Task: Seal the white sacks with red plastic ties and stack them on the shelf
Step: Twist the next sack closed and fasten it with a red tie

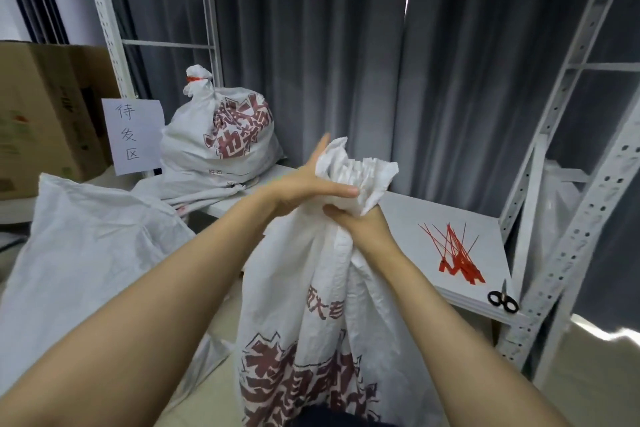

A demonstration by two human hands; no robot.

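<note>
Printed white sack is being gripped at its neck by right hand; left hand is pressing it flat-fingered. Reaching for red ties may be loosening the gather

Both arms reach forward, left hand flat-fingered above right hand, which grips the sack.

The white shelf carries a tied sack at the far left, red ties at the right, and black scissors on its near right corner.
</note>
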